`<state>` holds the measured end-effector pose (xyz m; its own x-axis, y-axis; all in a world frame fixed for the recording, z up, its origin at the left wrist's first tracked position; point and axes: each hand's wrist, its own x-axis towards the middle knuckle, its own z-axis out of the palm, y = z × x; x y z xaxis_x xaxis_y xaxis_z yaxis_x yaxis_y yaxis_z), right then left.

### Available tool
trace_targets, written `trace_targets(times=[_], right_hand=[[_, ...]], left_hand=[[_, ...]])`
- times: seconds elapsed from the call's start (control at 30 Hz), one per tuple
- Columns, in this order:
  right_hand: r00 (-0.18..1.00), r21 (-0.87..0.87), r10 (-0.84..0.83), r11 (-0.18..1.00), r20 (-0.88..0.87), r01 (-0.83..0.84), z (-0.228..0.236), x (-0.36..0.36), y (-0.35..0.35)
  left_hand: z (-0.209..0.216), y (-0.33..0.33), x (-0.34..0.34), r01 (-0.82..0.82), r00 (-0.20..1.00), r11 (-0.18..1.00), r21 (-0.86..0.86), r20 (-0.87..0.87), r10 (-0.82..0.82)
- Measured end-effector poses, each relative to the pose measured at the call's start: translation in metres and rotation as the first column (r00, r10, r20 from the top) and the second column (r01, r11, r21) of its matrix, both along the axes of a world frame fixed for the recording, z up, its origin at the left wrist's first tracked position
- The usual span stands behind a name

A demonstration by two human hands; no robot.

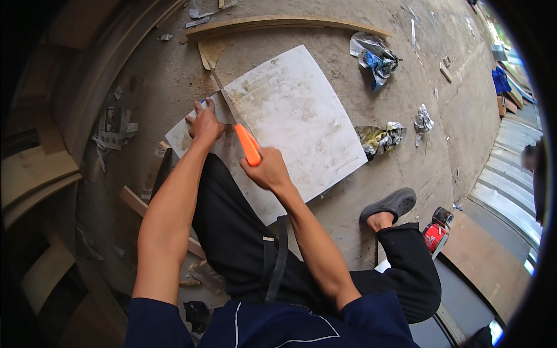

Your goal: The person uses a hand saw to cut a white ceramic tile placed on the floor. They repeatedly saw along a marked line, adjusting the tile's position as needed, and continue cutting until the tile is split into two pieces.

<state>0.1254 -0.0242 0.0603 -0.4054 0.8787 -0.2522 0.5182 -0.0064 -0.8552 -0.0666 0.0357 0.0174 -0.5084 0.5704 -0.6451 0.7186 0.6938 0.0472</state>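
Observation:
My right hand (269, 169) is wrapped round the orange handle of a hand saw (248, 144). The saw's thin blade (227, 104) slants up and left across a large white board (290, 104) with brown dirt on its face. Sawdust lies along the blade near the board's far left edge. Left of the blade, my left hand (206, 122) presses on the board with its fingers spread. My left knee (212, 180) is against the board's near side. Whatever lies under the board is mostly hidden.
Long wooden strips (290, 22) lie beyond the board. Crumpled foil wrappers (380, 139) and a blue-and-silver wrapper (377, 61) lie to the right. A red power tool (435, 235) stands near my shoe (391, 204). Wooden frames (40, 162) rise at the left.

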Motion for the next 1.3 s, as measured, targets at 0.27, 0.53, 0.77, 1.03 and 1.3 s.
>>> trace_targets(times=[0.27,0.53,0.77,1.03,1.3], right_hand=[[0.999,-0.019,0.033,0.999,-0.031,-0.034,0.033,0.033,-0.038],[0.999,-0.161,0.036,0.986,0.019,-0.032,0.038,0.04,-0.051],[0.987,-0.036,0.066,0.997,0.149,-0.061,0.002,0.006,-0.004],[0.998,-0.169,0.024,0.986,0.056,-0.014,0.043,0.061,-0.07],[0.998,-0.129,-0.03,0.991,0.058,0.037,-0.001,0.005,-0.006]], left_hand=[[0.01,-0.004,-0.009,-0.012,1.0,1.0,0.012,-0.009,0.012],[-0.004,-0.007,-0.013,0.036,0.999,0.999,0.02,-0.001,-0.036],[-0.009,-0.001,-0.005,0.079,0.997,0.996,0.045,0.015,-0.08],[-0.01,-0.011,-0.018,0.12,0.992,0.991,0.056,-0.032,-0.119],[-0.02,-0.005,-0.018,0.178,0.984,0.98,0.09,0.005,-0.18]])
